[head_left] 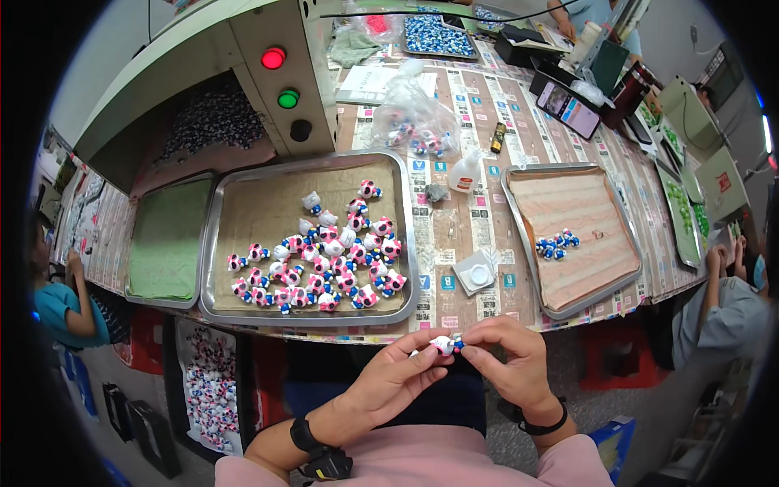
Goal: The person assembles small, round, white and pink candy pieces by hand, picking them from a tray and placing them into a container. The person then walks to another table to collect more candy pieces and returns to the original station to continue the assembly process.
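Note:
In front of my chest, just off the table's near edge, my left hand [398, 369] pinches the white and pink head of a small toy figurine [441, 345]. My right hand [515, 361] grips the blue end of the same figurine with thumb and fingertips. Whether head and body are joined or only touching cannot be made out. Beyond my left hand, a metal tray [412, 268] lined with brown cloth carries many pink, white and blue figurines [329, 252]. To the right, another lined tray [560, 191] bears several small blue and white pieces [556, 243].
Between the trays are a white glue bottle [465, 173], a small white dish [479, 273] and a plastic bag [414, 122]. A machine [284, 49] with lit buttons stands at the back left. A phone [568, 105] leans at the back right. Co-workers sit at both sides.

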